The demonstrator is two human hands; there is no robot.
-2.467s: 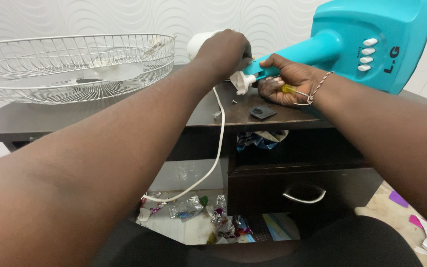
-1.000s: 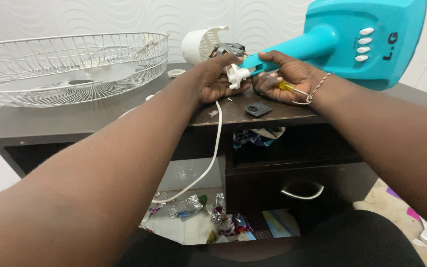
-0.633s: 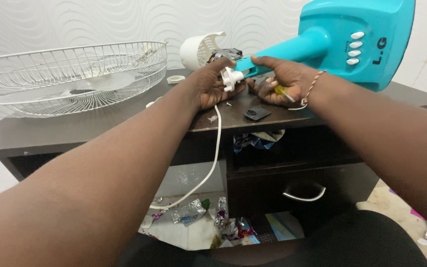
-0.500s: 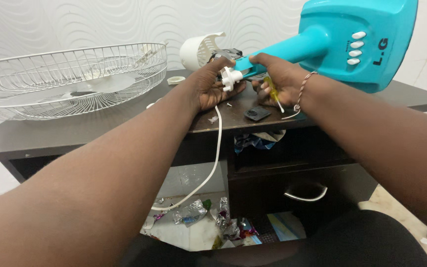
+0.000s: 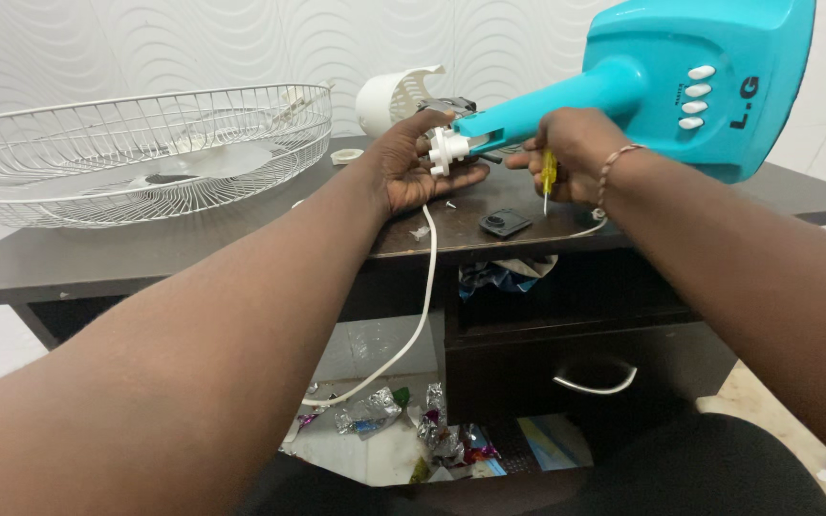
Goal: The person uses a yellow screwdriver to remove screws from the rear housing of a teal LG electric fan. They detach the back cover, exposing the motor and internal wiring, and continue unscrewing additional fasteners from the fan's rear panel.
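The teal fan stand (image 5: 623, 86) lies tilted over the dark desk (image 5: 145, 248), its neck pointing left to a white plastic joint piece (image 5: 446, 151) and its wide base, with 4 white buttons, raised at the upper right.

Far left of the grip, a wire fan guard (image 5: 136, 143) rests on the desk with a pale fan blade (image 5: 212, 162) inside it. Between the guard and the grip lies a small roll of tape (image 5: 343, 155). Just behind the grip sits a white motor housing (image 5: 392, 96) with a dark motor part beside it.

The left hand (image 5: 413, 167) is cupped palm-up under the white joint piece, fingers curled around its far side and touching it. A white cord (image 5: 423, 296) drops from below this hand over the desk edge toward crumpled foil wrappers (image 5: 375, 411) on the floor.

Just right of the joint, the right hand (image 5: 571, 148) is closed on the stand's neck from above while also pinching a yellow-handled screwdriver (image 5: 548, 177), its metal tip pointing down. A cord bracelet circles that wrist. Below the screwdriver tip, a small dark cover plate (image 5: 506, 224) lies flat on the desk, and under it is a closed drawer with a metal handle (image 5: 595, 382).
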